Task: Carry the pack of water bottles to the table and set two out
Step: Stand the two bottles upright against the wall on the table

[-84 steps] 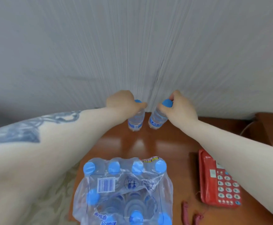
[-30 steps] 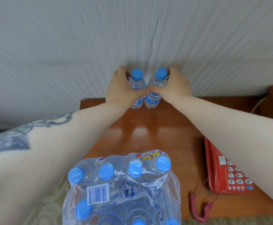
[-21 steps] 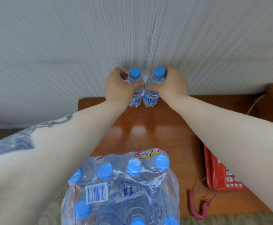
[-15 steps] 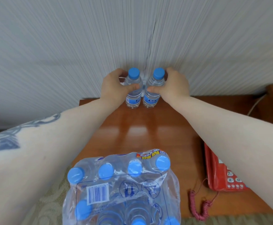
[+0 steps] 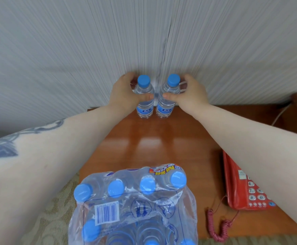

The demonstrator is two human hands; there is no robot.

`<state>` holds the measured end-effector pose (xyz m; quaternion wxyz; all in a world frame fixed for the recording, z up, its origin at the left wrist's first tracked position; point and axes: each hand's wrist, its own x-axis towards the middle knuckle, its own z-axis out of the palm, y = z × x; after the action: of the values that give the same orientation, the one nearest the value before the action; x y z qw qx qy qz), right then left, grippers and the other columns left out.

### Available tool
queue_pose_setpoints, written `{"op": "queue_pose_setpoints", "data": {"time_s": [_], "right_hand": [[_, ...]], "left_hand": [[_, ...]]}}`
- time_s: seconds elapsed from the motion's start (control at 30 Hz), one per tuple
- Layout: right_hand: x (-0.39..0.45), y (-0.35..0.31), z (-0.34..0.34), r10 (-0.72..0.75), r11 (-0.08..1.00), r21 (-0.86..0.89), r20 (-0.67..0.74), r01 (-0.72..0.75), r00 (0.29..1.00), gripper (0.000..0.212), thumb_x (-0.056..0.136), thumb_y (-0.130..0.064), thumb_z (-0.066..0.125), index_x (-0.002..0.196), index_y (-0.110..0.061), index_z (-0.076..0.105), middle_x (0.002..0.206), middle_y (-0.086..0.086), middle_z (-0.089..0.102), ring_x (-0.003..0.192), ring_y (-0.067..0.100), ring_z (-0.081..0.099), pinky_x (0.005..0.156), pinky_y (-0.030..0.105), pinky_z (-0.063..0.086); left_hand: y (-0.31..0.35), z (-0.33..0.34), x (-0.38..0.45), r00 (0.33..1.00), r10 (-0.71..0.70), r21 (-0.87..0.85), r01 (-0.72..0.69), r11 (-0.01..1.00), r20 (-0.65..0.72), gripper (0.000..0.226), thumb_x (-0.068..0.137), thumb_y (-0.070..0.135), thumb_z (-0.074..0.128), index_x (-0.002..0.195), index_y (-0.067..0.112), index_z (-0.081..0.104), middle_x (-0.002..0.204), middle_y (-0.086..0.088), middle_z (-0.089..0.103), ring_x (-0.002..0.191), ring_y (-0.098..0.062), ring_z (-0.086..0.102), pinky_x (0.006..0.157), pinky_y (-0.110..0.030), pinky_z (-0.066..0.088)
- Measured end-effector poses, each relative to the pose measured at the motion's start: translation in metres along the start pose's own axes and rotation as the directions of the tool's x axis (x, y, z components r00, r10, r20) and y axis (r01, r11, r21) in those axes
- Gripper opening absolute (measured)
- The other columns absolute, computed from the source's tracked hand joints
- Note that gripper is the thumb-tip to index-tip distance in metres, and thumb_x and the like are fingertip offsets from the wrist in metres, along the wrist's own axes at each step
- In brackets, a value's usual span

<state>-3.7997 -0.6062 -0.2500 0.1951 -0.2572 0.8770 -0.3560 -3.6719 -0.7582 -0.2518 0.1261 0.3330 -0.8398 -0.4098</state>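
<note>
Two small clear water bottles with blue caps stand upright side by side at the far edge of the wooden table [image 5: 162,149], against the wall. My left hand [image 5: 124,96] wraps the left bottle [image 5: 144,101], thumb across its front. The right bottle [image 5: 168,101] is gripped the same way by my right hand [image 5: 190,96]. The plastic-wrapped pack of water bottles [image 5: 135,206] sits at the table's near edge, with several blue caps showing through the film.
A red telephone [image 5: 241,188] lies on the table's right side under my right forearm, its pink coiled cord [image 5: 216,225] trailing to the near edge. A striped grey wall [image 5: 144,41] rises right behind the bottles. Patterned carpet [image 5: 52,218] shows at lower left.
The two bottles have gone from tilted in the air to upright at the back of the table. My fingers have loosened slightly around them in the last half second.
</note>
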Motion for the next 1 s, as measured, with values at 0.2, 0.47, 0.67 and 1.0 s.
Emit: {"op": "queue_pose_setpoints", "data": {"time_s": [0.2, 0.47, 0.67, 1.0], "right_hand": [[-0.001, 0.004, 0.0, -0.046, 0.999, 0.014, -0.012, 0.046, 0.999, 0.061, 0.069, -0.04, 0.086, 0.118, -0.014, 0.059, 0.104, -0.009, 0.058, 0.093, 0.015, 0.057, 0.078, 0.029, 0.044], [0.004, 0.005, -0.003, -0.095, 0.989, -0.105, 0.062, 0.101, 0.994, 0.072, 0.07, -0.044, 0.084, 0.127, -0.017, 0.05, 0.104, -0.01, 0.055, 0.092, 0.015, 0.056, 0.075, 0.032, 0.044], [0.003, 0.004, 0.005, -0.087, 0.993, -0.07, 0.045, 0.09, 0.995, 0.061, 0.071, -0.037, 0.085, 0.116, -0.016, 0.051, 0.1, -0.008, 0.056, 0.085, 0.02, 0.058, 0.057, 0.023, 0.035], [0.004, 0.004, 0.006, -0.087, 0.992, -0.085, 0.059, 0.092, 0.994, 0.064, 0.071, -0.039, 0.084, 0.12, -0.017, 0.049, 0.102, -0.009, 0.056, 0.089, 0.019, 0.06, 0.07, 0.031, 0.041]], "left_hand": [[-0.004, -0.003, 0.003, 0.998, 0.056, 0.006, -0.056, 0.998, 0.036, 0.064, 0.062, 0.035, 0.087, 0.115, 0.01, 0.06, 0.112, -0.007, 0.065, 0.099, -0.021, 0.059, 0.084, -0.025, 0.046], [-0.008, -0.006, 0.003, 0.994, 0.085, -0.027, -0.083, 0.996, 0.072, 0.066, 0.064, 0.033, 0.087, 0.121, 0.013, 0.059, 0.114, 0.0, 0.064, 0.098, -0.012, 0.058, 0.079, -0.012, 0.041], [-0.005, 0.0, 0.004, 0.996, 0.059, -0.088, -0.054, 0.995, 0.062, 0.061, 0.063, 0.02, 0.087, 0.116, 0.013, 0.058, 0.106, 0.003, 0.059, 0.096, -0.015, 0.056, 0.083, -0.023, 0.046], [-0.012, 0.0, 0.006, 0.993, 0.09, -0.09, -0.083, 0.992, 0.074, 0.061, 0.063, 0.023, 0.087, 0.114, 0.013, 0.055, 0.108, 0.004, 0.058, 0.096, -0.015, 0.056, 0.081, -0.016, 0.045]]}}
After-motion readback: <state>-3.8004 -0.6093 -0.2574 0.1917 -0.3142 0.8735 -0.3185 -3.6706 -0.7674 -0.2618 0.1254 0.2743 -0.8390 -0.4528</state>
